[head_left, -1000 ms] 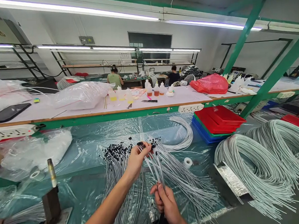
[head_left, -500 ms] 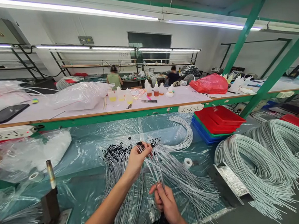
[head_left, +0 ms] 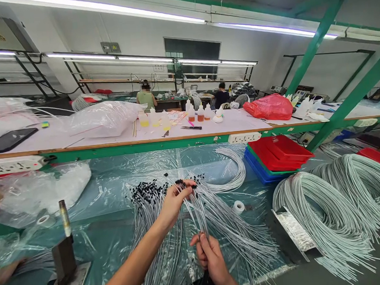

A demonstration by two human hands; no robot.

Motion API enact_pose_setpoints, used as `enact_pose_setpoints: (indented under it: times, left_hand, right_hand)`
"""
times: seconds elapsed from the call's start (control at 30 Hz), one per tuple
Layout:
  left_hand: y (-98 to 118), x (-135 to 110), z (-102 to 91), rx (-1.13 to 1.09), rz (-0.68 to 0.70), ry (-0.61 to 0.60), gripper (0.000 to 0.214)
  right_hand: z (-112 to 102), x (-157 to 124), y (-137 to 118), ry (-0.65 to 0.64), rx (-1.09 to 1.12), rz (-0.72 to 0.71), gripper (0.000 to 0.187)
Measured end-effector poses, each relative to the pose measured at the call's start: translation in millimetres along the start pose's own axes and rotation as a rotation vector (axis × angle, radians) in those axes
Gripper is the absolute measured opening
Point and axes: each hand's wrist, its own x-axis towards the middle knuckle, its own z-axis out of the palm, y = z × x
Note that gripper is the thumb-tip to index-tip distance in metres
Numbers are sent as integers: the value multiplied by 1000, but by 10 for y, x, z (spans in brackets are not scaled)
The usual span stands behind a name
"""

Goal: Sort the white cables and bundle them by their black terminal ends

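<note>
My left hand (head_left: 173, 201) is closed on the black-tipped ends of a few thin white wires (head_left: 194, 205), lifted above the bench. Lower down, my right hand (head_left: 209, 255) pinches the same wires at their near part. Under both hands lies a spread pile of black-tipped white wires (head_left: 235, 230) on green plastic sheeting (head_left: 112, 200). A second fan of such wires (head_left: 144, 195) lies just left of my left hand.
Big coils of white cable (head_left: 327, 202) fill the right. Stacked red and blue trays (head_left: 275, 154), a tape roll (head_left: 238, 207), a metal plate (head_left: 292, 228), and a metal post on a stand (head_left: 65, 238) at left. A shelf (head_left: 128, 144) holds bottles and bags. Another person's hand (head_left: 4, 273) at far left.
My hands have stayed almost still on the wires. Another person's hand has come into view at the far left edge.
</note>
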Motion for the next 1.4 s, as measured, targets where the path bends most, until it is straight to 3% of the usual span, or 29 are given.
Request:
enact_pose_setpoints:
  times: [0.43, 0.53, 0.7, 0.83, 0.9, 1.07, 1.2, 1.3, 1.4]
  left_hand:
    - [-7, -33, 42, -179, -8, -19, 23]
    - [-10, -81, 89, -324, -97, -71, 36]
    - [-124, -141, 193, -343, -211, -68, 64]
    - [-237, -106, 241, -397, -320, -139, 37]
    - [-318, -50, 240, -396, -333, -158, 37]
    - [-757, 170, 71, 36, -270, -236, 59]
    - [-1352, 204, -272, 309, -459, -147, 47]
    - [-1806, 40, -503, 577, -626, -34, 33]
    - [-2177, -159, -580, 797, -746, -3, 34]
  right_hand:
    - [15, 50, 27, -2, 63, 76, 61]
    - [17, 56, 43, 0, 84, 104, 62]
    - [14, 41, 57, 12, 98, 135, 63]
    - [17, 2, 69, -16, 96, 178, 61]
    - [12, -10, 40, -21, 119, 202, 61]
    - [-153, -14, -265, 52, 192, 175, 61]
    - [-480, -59, -630, 169, 243, 91, 60]
    - [-729, -170, -818, 283, 279, 57, 60]
    - [-893, -305, -881, 418, 302, 52, 60]
